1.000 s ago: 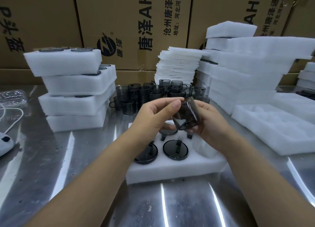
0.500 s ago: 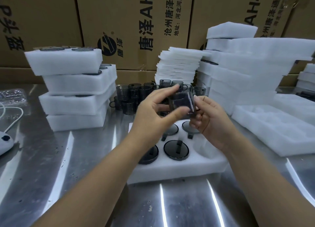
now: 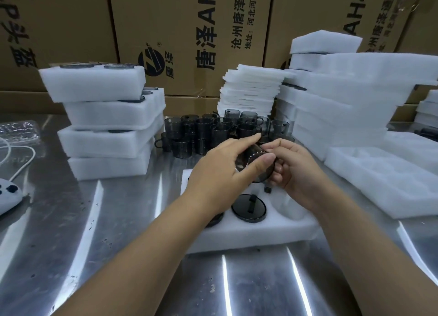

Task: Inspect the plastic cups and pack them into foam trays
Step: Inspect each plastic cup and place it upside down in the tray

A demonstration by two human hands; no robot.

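**Around the bench: boxes, a cable, a wrapper**

A shiny metal table point(image 3: 113, 249) fills the foreground, streaked with reflected light and dotted with a few dark specks. Behind its far edge stand big brown cardboard boxes point(image 3: 78, 26) printed with black Chinese characters and a round logo. At the left edge lies a white device point(image 3: 8, 197) with dark spots. A white cable point(image 3: 25, 165) curves just behind it, and a crumpled clear plastic wrapper point(image 3: 20, 128) lies farther back.
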